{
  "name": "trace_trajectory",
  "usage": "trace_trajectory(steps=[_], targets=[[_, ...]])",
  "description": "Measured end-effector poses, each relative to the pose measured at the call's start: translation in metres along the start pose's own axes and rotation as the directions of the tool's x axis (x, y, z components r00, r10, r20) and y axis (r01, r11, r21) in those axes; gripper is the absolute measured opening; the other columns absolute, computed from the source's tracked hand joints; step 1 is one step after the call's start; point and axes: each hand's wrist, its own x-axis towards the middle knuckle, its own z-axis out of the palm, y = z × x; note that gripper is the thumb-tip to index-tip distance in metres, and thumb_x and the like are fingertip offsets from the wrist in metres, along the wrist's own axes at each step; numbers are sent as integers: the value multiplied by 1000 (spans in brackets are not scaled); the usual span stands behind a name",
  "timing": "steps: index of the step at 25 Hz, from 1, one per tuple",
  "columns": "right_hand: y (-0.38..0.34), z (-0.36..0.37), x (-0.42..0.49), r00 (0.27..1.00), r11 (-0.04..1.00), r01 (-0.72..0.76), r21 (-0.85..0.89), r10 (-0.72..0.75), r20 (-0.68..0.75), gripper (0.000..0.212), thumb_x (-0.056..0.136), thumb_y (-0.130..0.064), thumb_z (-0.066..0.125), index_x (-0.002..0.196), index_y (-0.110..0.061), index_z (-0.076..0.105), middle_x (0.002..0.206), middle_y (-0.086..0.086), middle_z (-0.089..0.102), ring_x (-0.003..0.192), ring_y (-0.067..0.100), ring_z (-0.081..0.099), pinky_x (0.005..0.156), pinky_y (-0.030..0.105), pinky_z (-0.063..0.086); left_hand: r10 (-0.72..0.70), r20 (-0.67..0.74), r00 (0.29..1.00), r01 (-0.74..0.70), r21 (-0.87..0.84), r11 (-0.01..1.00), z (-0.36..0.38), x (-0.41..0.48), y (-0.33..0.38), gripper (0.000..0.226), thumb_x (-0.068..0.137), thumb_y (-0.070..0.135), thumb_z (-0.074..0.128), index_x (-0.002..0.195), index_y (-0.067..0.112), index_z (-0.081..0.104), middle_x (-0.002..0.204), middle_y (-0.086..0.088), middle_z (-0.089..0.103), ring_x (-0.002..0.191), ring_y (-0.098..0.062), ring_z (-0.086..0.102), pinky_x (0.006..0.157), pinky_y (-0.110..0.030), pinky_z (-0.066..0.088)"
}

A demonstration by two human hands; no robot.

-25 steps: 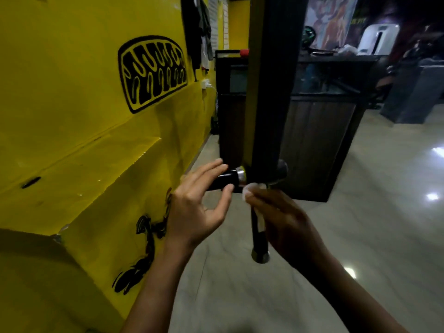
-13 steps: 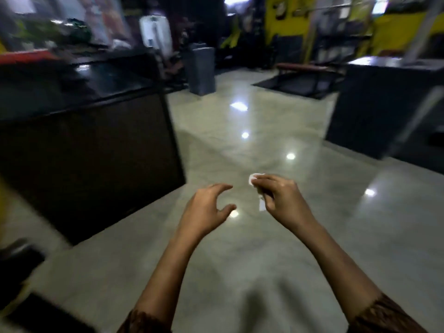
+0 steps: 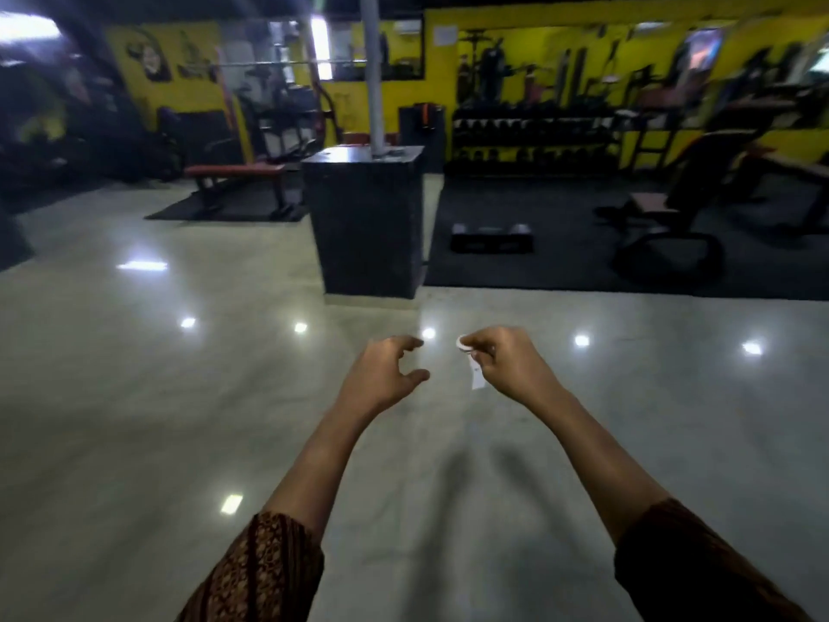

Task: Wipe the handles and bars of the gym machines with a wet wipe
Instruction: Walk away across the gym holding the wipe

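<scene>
I see the wet wipe (image 3: 476, 375) pinched in the right hand (image 3: 509, 363): bunched end at the curled fingertips (image 3: 470, 340), loose tail hanging below them, long axis roughly vertical, pointing down at the floor (image 3: 179, 419). Left hand (image 3: 381, 374) is just beside it, not touching, with fingers loosely curved, thumb and forefinger gapped, holding nothing. The black plinth (image 3: 365, 226) is well ahead.

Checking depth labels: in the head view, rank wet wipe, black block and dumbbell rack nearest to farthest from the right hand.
1. wet wipe, pinched in the right hand.
2. black block, ahead and left, on the floor.
3. dumbbell rack, against the far yellow wall.
</scene>
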Motion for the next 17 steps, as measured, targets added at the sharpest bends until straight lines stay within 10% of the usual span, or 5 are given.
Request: trace_trajectory(steps=[5, 17], targets=[[106, -77, 30, 967, 969, -234, -74, 224, -125, 26, 89, -1, 55, 113, -4, 65, 117, 10, 65, 103, 19, 62, 81, 8, 36, 198, 137, 971, -184, -108, 977, 79, 124, 68, 49, 79, 27, 72, 123, 14, 57, 121, -4, 61, 106, -17, 58, 80, -16, 35], [344, -217, 146, 721, 788, -610, -86, 507, -472, 26, 86, -3, 55, 105, -9, 70, 111, 10, 68, 106, 25, 59, 89, 20, 39, 597, 332, 730, -522, -292, 801, 268, 416, 217, 49, 77, 24, 73, 122, 10, 58, 119, -7, 63, 101, -19, 60, 80, -19, 38]])
